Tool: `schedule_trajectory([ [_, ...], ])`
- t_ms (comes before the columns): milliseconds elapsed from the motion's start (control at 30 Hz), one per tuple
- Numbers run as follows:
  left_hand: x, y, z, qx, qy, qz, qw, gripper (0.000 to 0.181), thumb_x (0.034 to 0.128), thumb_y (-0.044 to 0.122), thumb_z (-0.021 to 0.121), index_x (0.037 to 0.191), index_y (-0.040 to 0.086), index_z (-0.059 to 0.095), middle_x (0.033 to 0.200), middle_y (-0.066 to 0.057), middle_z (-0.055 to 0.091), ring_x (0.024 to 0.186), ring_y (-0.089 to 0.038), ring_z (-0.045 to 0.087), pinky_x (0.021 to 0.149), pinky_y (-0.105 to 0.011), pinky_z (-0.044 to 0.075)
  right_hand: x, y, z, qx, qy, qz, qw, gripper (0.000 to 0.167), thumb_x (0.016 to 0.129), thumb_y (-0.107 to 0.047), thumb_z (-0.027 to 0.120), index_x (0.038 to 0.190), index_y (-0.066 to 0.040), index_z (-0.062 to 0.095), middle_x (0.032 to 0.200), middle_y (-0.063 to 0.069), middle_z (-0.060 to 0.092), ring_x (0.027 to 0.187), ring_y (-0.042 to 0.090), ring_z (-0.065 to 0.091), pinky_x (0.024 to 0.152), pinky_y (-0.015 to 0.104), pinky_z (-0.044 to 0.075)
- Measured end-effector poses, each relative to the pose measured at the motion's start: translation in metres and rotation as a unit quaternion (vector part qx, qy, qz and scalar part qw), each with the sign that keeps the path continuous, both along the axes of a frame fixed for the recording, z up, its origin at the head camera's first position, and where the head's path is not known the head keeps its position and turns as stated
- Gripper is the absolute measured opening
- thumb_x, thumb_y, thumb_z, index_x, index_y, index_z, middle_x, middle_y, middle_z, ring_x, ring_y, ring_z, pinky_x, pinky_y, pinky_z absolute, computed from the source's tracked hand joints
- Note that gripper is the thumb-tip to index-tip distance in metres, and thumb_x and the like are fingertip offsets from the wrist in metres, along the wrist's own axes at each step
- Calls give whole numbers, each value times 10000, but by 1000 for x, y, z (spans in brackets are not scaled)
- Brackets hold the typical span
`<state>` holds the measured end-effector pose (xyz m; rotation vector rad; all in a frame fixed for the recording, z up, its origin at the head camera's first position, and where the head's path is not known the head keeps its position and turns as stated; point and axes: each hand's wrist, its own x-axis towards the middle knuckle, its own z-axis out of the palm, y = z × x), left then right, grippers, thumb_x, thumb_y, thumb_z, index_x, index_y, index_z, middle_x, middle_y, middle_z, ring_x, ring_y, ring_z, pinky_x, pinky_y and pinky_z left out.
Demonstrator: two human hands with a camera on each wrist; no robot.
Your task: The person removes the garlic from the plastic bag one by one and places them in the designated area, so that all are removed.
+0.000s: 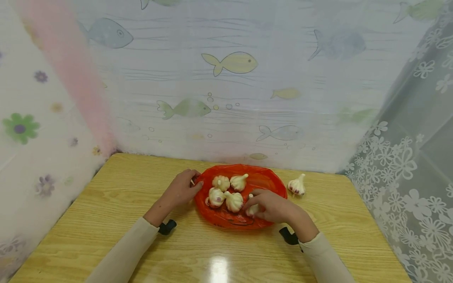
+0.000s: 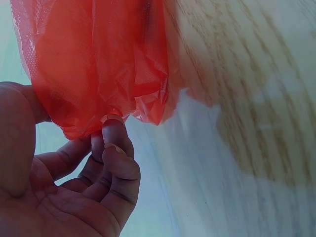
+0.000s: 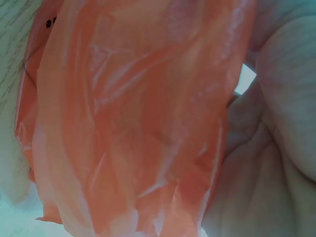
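A red plastic-covered basket or tray (image 1: 262, 179) holds several garlic bulbs (image 1: 234, 202). My left hand (image 1: 180, 188) grips its left rim; in the left wrist view the fingers of that hand (image 2: 89, 173) curl at the edge of the red plastic (image 2: 89, 64). Over the right part of the basket, my right hand (image 1: 270, 205) has its fingers round one garlic bulb (image 1: 252, 210), which rests low inside. The right wrist view shows red plastic (image 3: 133, 118) in front of the palm of my right hand (image 3: 266, 143), with the fingertips hidden.
One more garlic bulb (image 1: 297, 185) lies on the wooden table (image 1: 106, 204) just right of the basket. Behind the table hangs a curtain with fish drawings (image 1: 230, 86). Dark curved pieces (image 1: 168, 227) show beside both wrists.
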<state>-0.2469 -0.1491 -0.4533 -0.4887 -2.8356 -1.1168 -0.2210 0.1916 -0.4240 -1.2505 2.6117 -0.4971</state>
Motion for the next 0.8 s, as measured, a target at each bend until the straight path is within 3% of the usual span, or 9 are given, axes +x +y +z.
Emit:
schedule_trajectory([
  [467, 1, 0, 0, -18, -9, 33, 10000, 245, 1023, 184, 687, 1207, 23, 698, 1026, -70, 647, 863, -190, 582, 754, -330, 536, 2, 4, 9, -249, 298, 28, 9992, 234, 949, -114, 805, 1177, -165, 808, 1073, -40, 617, 912, 119, 531, 814, 300, 512],
  [800, 0, -1, 1, -33, 19, 28, 10000, 233, 1026, 186, 687, 1193, 25, 697, 1030, -73, 650, 854, -191, 585, 754, -337, 542, 5, 14, 18, -597, 429, -385, 9966, 307, 937, -94, 814, 1234, -164, 780, 1275, 22, 646, 1139, 221, 630, 930, 416, 568],
])
